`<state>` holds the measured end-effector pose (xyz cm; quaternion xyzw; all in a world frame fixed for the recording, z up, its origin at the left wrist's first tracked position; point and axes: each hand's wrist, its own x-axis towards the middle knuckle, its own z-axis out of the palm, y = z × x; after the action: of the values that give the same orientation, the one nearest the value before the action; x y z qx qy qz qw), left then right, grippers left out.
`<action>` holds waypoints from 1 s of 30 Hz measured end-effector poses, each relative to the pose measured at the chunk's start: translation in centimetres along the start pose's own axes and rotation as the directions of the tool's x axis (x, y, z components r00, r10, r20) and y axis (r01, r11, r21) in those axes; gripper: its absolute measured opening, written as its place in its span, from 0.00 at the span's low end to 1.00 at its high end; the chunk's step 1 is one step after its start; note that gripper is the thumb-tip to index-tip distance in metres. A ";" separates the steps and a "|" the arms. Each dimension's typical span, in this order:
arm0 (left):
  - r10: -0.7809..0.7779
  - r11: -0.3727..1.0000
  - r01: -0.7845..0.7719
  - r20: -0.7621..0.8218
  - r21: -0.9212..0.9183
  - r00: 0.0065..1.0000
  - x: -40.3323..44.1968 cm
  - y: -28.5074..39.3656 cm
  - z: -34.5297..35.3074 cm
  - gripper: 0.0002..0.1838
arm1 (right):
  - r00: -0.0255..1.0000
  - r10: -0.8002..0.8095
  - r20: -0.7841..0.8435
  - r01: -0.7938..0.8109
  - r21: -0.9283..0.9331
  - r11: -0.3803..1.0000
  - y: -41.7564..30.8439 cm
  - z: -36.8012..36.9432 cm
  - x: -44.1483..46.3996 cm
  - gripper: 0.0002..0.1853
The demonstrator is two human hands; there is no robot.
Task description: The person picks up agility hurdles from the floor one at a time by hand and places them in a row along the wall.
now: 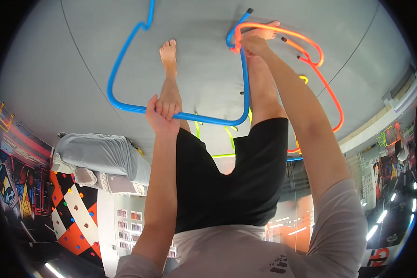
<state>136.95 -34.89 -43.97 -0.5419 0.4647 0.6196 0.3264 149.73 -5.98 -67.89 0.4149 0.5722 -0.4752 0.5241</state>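
"Frames: which are in hand?"
"Blue frame [213, 120]. Left hand [163, 111] grips its bar; right hand [255, 45] is where orange frame [341, 114] meets it, exact hold unclear."
"Yellow-green tubing [223, 155]?"
"Ungripped, beyond the legs [262, 88]."

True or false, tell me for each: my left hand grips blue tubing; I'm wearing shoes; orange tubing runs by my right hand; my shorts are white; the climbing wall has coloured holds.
1. Your left hand grips blue tubing. True.
2. You are wearing shoes. False: both feet are bare.
3. Orange tubing runs by your right hand. True.
4. Your shorts are white. False: the shorts are black.
5. The climbing wall has coloured holds. True.
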 end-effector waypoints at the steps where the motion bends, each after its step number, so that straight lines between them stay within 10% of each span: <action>1: 0.014 1.000 -0.015 0.002 0.019 1.000 0.3 0.1 -0.3 0.26 | 0.990 0.131 0.051 -0.131 0.007 0.991 0.2 0.7 1.8 0.20; 7: 0.070 0.997 -0.064 -0.168 0.046 0.983 1.2 -0.3 -2.0 0.26 | 0.991 0.021 -0.131 -0.009 0.091 0.996 1.5 4.0 5.1 0.21; 10: 0.059 0.996 -0.045 -0.191 0.079 0.980 1.5 -0.3 -2.9 0.26 | 0.929 -0.279 -0.243 0.340 0.264 0.903 2.8 3.8 5.3 0.19; 14: 0.056 0.997 -0.046 -0.196 0.058 0.979 1.7 -0.2 -3.4 0.26 | 0.922 0.099 -0.375 0.124 0.528 0.840 0.3 -3.2 -0.4 0.23; 20: 0.031 0.999 -0.032 -0.134 -0.003 0.991 0.6 -0.1 -2.6 0.26 | 0.890 0.064 -0.451 0.410 0.855 0.318 5.4 -17.6 2.0 0.16; 24: 0.017 0.997 -0.017 -0.005 -0.074 1.000 -2.9 0.8 -1.4 0.27 | 0.772 0.310 -0.554 0.351 0.779 0.519 4.1 -19.5 -3.5 0.15; 26: 0.040 0.995 -0.037 0.037 -0.091 0.999 -6.3 1.7 0.0 0.27 | 0.801 -0.042 -0.597 0.361 0.426 0.829 2.8 -17.5 -8.2 0.18; 28: 0.082 0.993 -0.075 0.075 -0.091 0.994 -8.6 3.4 1.0 0.28 | 0.897 -0.346 -0.276 0.438 0.441 0.783 -2.5 -13.1 -17.8 0.18; 30: 0.121 0.987 -0.103 0.161 -0.120 0.980 -10.6 5.8 2.4 0.27 | 0.763 -0.642 -0.078 0.633 0.289 0.718 -6.0 -7.1 -24.3 0.15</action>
<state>132.92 -33.64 -32.37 -0.4781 0.4303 0.7051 0.2983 144.98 0.27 -43.11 0.2600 0.5941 -0.7126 0.2676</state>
